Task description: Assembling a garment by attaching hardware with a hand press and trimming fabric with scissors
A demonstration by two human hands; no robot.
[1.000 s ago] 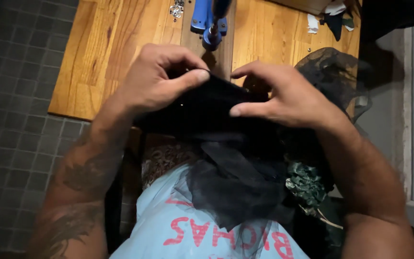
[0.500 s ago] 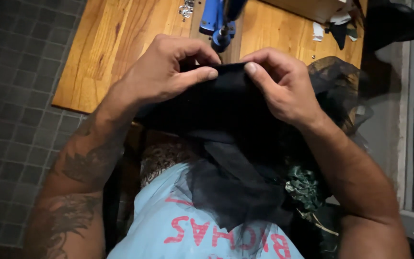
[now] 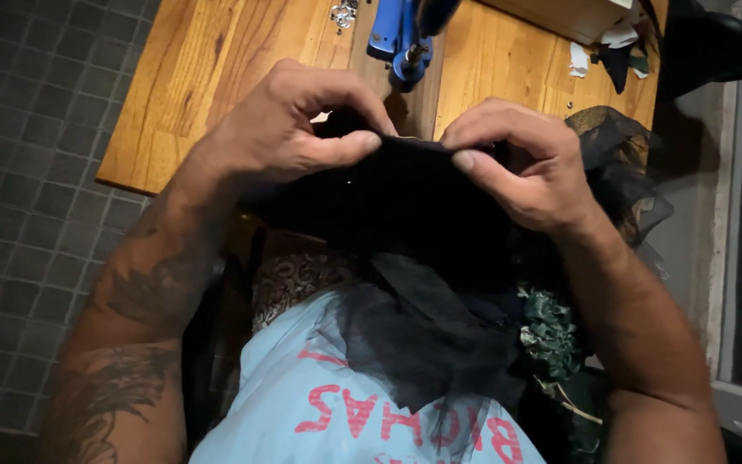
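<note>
1. Held a piece of black cloth (image 3: 405,193) up in front of the chest, above the lap, with both hands.
2. Pinched the top edge of the cloth with the left hand (image 3: 289,129), thumb pressed against the curled fingers (image 3: 349,94), shut tight on it.
3. Pinched the same top edge with the right hand (image 3: 526,167), thumb flat on the front and fingers (image 3: 495,120) folded over the back, also shut tight on it.
4. Kept the two hands close together, with only a small bit of cloth edge showing between them.
5. Let a thin black net (image 3: 427,344) hang down from under the cloth, over a pale blue shirt (image 3: 302,412) with red letters.
6. Could not tell whether the net and the cloth were one piece.
7. Showed dark tattoos on the left forearm (image 3: 143,296).
8. Sat next to a wooden surface (image 3: 208,60), just past the hands.
9. Had a blue tool (image 3: 401,39) standing on that surface, right behind the hands.
10. Had a little pile of shiny metal bits (image 3: 343,13) lying left of the blue tool.
11. Had more see-through dark net (image 3: 620,172) bunched up at the right, beside the right hand.
12. Had some green leafy cloth (image 3: 551,331) tucked low by the right arm.
13. Had a grey tiled floor (image 3: 19,172) on the left side.
</note>
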